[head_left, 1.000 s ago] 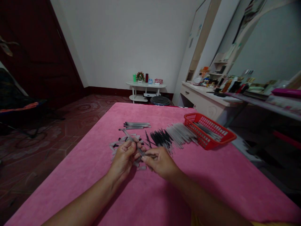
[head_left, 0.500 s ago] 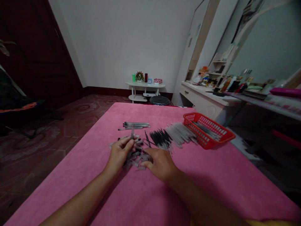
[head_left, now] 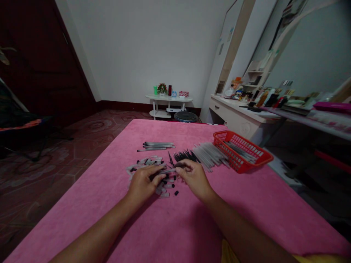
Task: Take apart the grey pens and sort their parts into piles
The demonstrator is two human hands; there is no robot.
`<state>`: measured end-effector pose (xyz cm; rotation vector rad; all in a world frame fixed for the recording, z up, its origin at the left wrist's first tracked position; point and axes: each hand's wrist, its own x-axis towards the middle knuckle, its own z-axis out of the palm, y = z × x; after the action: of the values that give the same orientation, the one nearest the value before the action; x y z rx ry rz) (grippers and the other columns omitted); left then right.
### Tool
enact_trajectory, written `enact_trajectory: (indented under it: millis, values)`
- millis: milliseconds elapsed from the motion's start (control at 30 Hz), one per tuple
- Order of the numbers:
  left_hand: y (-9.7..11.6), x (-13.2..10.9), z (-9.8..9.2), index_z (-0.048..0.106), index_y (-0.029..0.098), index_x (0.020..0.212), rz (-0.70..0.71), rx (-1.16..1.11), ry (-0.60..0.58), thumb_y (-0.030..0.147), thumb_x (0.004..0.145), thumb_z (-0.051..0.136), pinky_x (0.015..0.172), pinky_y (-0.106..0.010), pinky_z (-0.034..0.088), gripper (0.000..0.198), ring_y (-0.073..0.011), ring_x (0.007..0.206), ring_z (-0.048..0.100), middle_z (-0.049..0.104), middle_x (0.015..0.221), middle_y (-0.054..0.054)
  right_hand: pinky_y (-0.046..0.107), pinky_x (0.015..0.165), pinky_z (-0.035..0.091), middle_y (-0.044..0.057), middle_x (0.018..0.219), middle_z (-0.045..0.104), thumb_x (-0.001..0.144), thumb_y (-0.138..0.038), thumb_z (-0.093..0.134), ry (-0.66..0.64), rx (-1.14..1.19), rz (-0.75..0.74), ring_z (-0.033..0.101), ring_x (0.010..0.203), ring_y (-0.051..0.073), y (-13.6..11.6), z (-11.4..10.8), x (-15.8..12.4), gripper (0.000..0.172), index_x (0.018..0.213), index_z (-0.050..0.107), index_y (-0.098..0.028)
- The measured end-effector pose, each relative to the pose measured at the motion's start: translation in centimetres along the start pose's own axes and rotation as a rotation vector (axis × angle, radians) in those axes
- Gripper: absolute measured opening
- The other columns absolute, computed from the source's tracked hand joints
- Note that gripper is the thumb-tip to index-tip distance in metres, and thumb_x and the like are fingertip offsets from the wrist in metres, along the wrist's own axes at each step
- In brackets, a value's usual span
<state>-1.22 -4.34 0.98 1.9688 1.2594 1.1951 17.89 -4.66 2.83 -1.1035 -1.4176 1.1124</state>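
My left hand (head_left: 146, 179) is closed on a thin translucent pen tube (head_left: 168, 171), which lies nearly level above a pile of clear caps with black ends (head_left: 149, 160). At the tube's right end, the fingers of my right hand (head_left: 194, 177) are pinched together; whatever small part they hold is too blurred to name. Just behind my right hand lie black pen tips (head_left: 184, 156), with a row of clear tubes (head_left: 210, 155) to their right. Several assembled-looking pens (head_left: 157, 145) lie behind the pile. One small black piece (head_left: 176, 193) sits apart on the pink cloth.
A red basket (head_left: 241, 168) with thin rods inside stands at the right on the pink-covered table (head_left: 153, 233). Beyond are a small white stand (head_left: 168, 98) and, at the right, a dresser (head_left: 238, 118) crowded with bottles.
My left hand has tilted the tube from upright to nearly level. My right hand has risen from the pile to the tube's right end, uncovering the small black piece.
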Motion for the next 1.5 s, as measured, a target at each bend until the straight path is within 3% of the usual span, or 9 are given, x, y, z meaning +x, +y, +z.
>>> enact_trajectory:
  millis: [167, 333, 467, 633, 733, 933, 1233, 1367, 1500]
  values:
    - [2.4, 1.1, -1.8, 0.072, 0.017, 0.080, -0.199, -0.351, 0.151, 0.025, 0.064, 0.076, 0.064, -0.028, 0.054, 0.018, -0.0196, 0.070, 0.068, 0.073, 0.078, -0.005, 0.021, 0.044, 0.038, -0.003, 0.060, 0.058, 0.070, -0.037, 0.068, -0.009, 0.173, 0.125, 0.050, 0.048, 0.009, 0.3, -0.6, 0.2, 0.026, 0.084, 0.061, -0.016]
    - [4.2, 1.4, -3.3, 0.071, 0.016, 0.073, -0.185, -0.518, 0.081, 0.024, 0.060, 0.080, 0.060, -0.023, 0.052, 0.018, -0.0150, 0.064, 0.064, 0.070, 0.070, -0.002, 0.020, 0.041, 0.037, 0.001, 0.063, 0.064, 0.069, -0.045, 0.068, -0.302, 0.177, 0.219, 0.052, 0.045, 0.009, 0.0, 0.6, -0.6, 0.034, 0.083, 0.062, -0.014]
    - [3.9, 1.7, -4.2, 0.069, 0.015, 0.077, -0.157, -0.545, 0.244, 0.025, 0.065, 0.077, 0.055, -0.019, 0.048, 0.018, -0.0098, 0.058, 0.058, 0.064, 0.067, 0.001, 0.022, 0.044, 0.041, 0.001, 0.057, 0.062, 0.067, -0.043, 0.068, -0.462, 0.094, 0.289, 0.056, 0.045, 0.011, -0.2, 1.2, -1.2, 0.033, 0.078, 0.062, -0.014]
    - [2.4, 3.1, -7.1, 0.061, 0.014, 0.075, -0.113, -0.808, 0.658, 0.022, 0.065, 0.076, 0.055, -0.017, 0.049, 0.019, -0.0074, 0.060, 0.055, 0.059, 0.073, 0.002, 0.022, 0.050, 0.041, 0.002, 0.065, 0.065, 0.068, -0.024, 0.061, -0.358, -0.226, 0.202, 0.059, 0.055, 0.013, 0.0, -0.8, -0.4, 0.013, 0.075, 0.066, -0.014]
    - [1.7, 3.8, -8.6, 0.059, 0.014, 0.074, -0.125, -0.900, 0.754, 0.016, 0.065, 0.076, 0.055, -0.016, 0.050, 0.020, -0.0069, 0.060, 0.055, 0.059, 0.072, 0.002, 0.023, 0.057, 0.040, 0.003, 0.070, 0.068, 0.068, -0.019, 0.060, -0.212, -0.534, 0.015, 0.060, 0.065, 0.015, 0.2, -2.6, 0.6, 0.013, 0.074, 0.071, -0.014]
    - [0.3, 3.5, -6.9, 0.061, 0.014, 0.075, -0.310, -0.999, 0.630, 0.016, 0.066, 0.075, 0.056, -0.016, 0.054, 0.017, -0.0066, 0.059, 0.059, 0.061, 0.070, 0.004, 0.023, 0.054, 0.036, 0.003, 0.067, 0.067, 0.069, -0.017, 0.062, 0.020, -0.733, 0.005, 0.056, 0.060, 0.014, 0.8, -3.8, 1.5, 0.014, 0.080, 0.070, -0.014]
    - [0.4, 1.8, -2.1, 0.062, 0.013, 0.075, -0.527, -0.987, 0.294, 0.020, 0.065, 0.078, 0.058, -0.016, 0.056, 0.020, -0.0086, 0.059, 0.064, 0.066, 0.066, 0.000, 0.025, 0.065, 0.038, 0.005, 0.080, 0.069, 0.076, -0.020, 0.061, 0.079, -0.904, -0.063, 0.060, 0.075, 0.017, 0.4, -3.0, 0.9, 0.011, 0.082, 0.071, -0.018]
    - [0.6, 1.2, -1.0, 0.063, 0.013, 0.075, -0.568, -0.978, 0.241, 0.020, 0.064, 0.079, 0.058, -0.016, 0.056, 0.021, -0.0088, 0.058, 0.065, 0.067, 0.065, 0.000, 0.024, 0.066, 0.039, 0.004, 0.083, 0.068, 0.084, -0.026, 0.055, 0.009, -0.739, -0.199, 0.059, 0.076, 0.015, -0.7, -2.1, 0.3, 0.017, 0.084, 0.070, -0.018]
    - [0.7, 0.6, -0.2, 0.063, 0.013, 0.080, -0.593, -0.960, 0.196, 0.023, 0.066, 0.079, 0.061, -0.017, 0.056, 0.023, -0.0091, 0.060, 0.066, 0.069, 0.071, -0.001, 0.024, 0.063, 0.040, 0.003, 0.085, 0.068, 0.079, -0.028, 0.064, -0.124, -0.599, -0.212, 0.058, 0.071, 0.014, -1.2, -0.8, -0.4, 0.018, 0.093, 0.071, -0.019]
